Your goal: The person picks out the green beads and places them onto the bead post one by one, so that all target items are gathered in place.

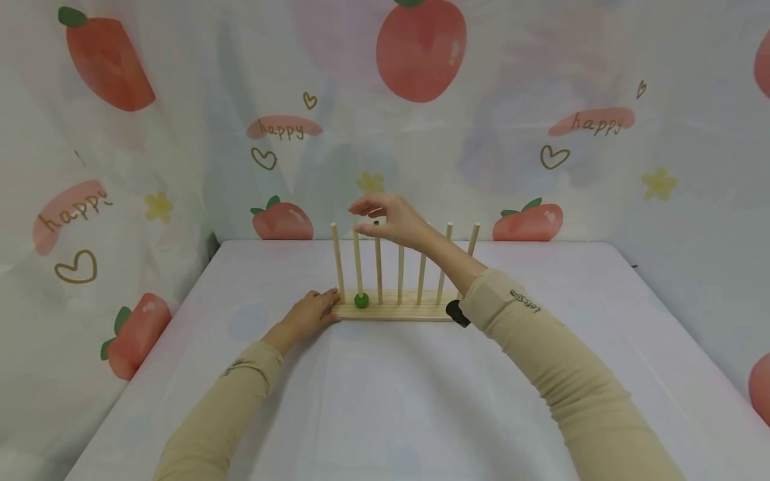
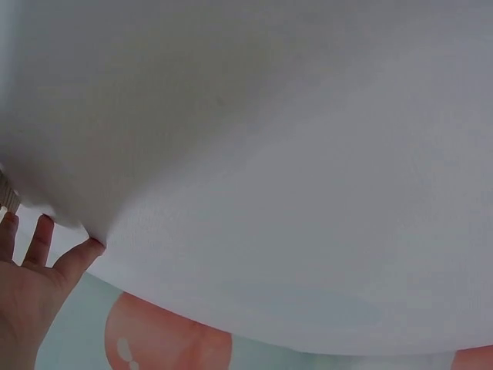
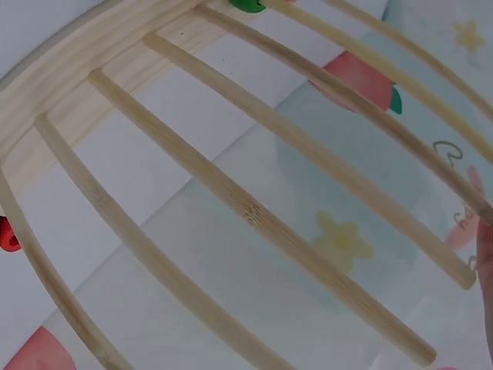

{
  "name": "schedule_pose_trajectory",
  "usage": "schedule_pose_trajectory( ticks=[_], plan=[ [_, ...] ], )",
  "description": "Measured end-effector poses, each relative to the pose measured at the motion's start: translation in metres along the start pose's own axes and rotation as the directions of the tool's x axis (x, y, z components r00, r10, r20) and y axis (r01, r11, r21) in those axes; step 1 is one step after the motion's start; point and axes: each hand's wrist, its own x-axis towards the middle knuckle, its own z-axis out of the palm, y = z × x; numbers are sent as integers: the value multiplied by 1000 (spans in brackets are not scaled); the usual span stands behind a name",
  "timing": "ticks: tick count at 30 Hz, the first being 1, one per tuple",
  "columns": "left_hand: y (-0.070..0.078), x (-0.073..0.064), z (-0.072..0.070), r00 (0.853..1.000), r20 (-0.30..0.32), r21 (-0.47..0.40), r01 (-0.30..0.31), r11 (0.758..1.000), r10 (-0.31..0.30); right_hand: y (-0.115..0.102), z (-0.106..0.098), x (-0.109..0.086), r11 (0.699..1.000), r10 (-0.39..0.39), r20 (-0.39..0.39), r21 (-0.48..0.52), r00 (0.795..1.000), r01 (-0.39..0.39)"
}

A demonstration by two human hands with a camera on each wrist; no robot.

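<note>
A wooden rack has a flat base (image 1: 385, 312) with several upright pegs (image 1: 400, 274). Low on the second peg from the left sits a green bead (image 1: 361, 300); its edge also shows in the right wrist view. My left hand (image 1: 311, 312) rests against the base's left end, fingers extended, and the left wrist view shows these fingers spread beside the wood. Up at the tops of the second and third pegs is my right hand (image 1: 391, 217), thumb and fingers apart with nothing visible between them. It partly covers the peg tops behind it.
Behind the rack's right part lies a red bead (image 3: 9, 235), partly cut off in the right wrist view. A black object (image 1: 458, 312) shows under the right cuff. The white table (image 1: 361, 401) meets a fruit-printed cloth backdrop (image 1: 421, 153) behind and at both sides.
</note>
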Motion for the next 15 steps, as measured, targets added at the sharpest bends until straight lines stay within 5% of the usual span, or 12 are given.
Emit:
schedule_pose_trajectory(
  ticks=[15],
  plan=[
    [1, -2, 5, 999, 34, 26, 12, 1000, -13, -4, -1, -25, 996, -94, -38, -13, 995, 94]
  ],
)
